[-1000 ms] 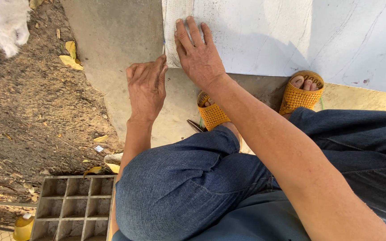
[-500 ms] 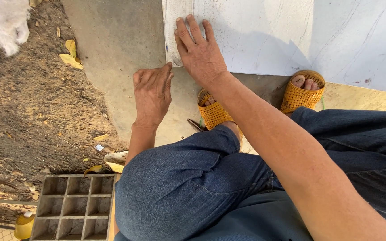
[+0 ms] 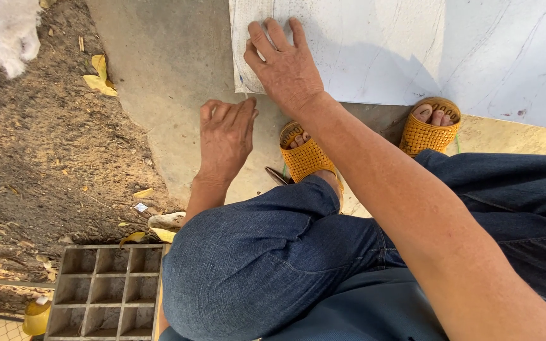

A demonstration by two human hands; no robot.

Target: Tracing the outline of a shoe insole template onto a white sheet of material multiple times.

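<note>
Head view: the right hand (image 3: 285, 66) lies flat, fingers (image 3: 266, 38) spread and open, pressing down near the lower left corner of a large white sheet (image 3: 374, 44) that rests on the grey concrete floor (image 3: 165, 76). The left hand (image 3: 225, 136) hangs just off that corner over the concrete, its fingers loosely curled and gripping nothing that shows; whether they touch the sheet's edge cannot be told. The sheet already bears faint curved pencil lines and some dark strokes along its left edge, so marking looks begun, and no cut is visible in the sheet. The person squats in blue jeans (image 3: 266, 271), feet in yellow woven sandals (image 3: 304, 155) at the sheet's lower edge. A dark thin object beside the left sandal is mostly hidden by the knee. The sheet runs out of frame above and to the right. A grey compartment tray (image 3: 99, 293) sits at lower left, cut off
</note>
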